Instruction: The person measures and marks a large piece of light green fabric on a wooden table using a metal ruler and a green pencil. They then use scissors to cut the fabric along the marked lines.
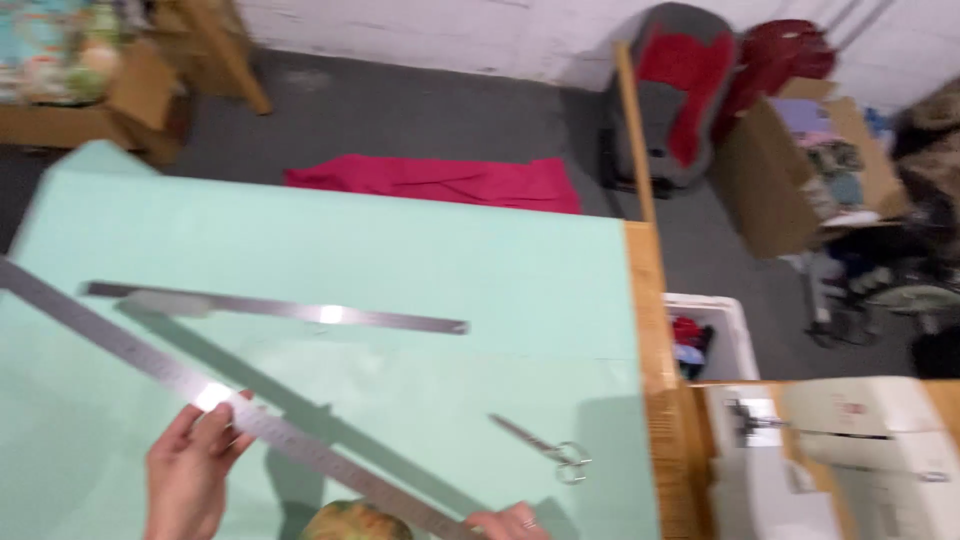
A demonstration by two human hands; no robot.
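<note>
Holding a long steel ruler (230, 415) at a slant above the pale mint-green sheet of foam or fabric (400, 260) that covers the wooden worktable (648, 300). Left hand (188, 470) pinches the ruler near its middle, thumb over the top edge, fingers beneath. Right hand (512, 522) is mostly cut off at the bottom of the frame; it touches the ruler's near end, but whether it grips cannot be told. The ruler throws a shadow on the sheet, so it looks lifted, not laid flat.

A second, shorter steel ruler (280, 308) lies flat on the sheet further back. Small metal scissors (548, 447) lie untouched to the right, closed or nearly so.

Progress, as a judgement: early. The sheet looks whole, no cut edge or drawn line is visible, though blur could hide faint marks. Measuring tool is in hand but not yet placed; marking and cutting both appear left to do.

Off the table: red cloth (440, 182) on the floor, a white sewing machine (850, 450) at right.
</note>
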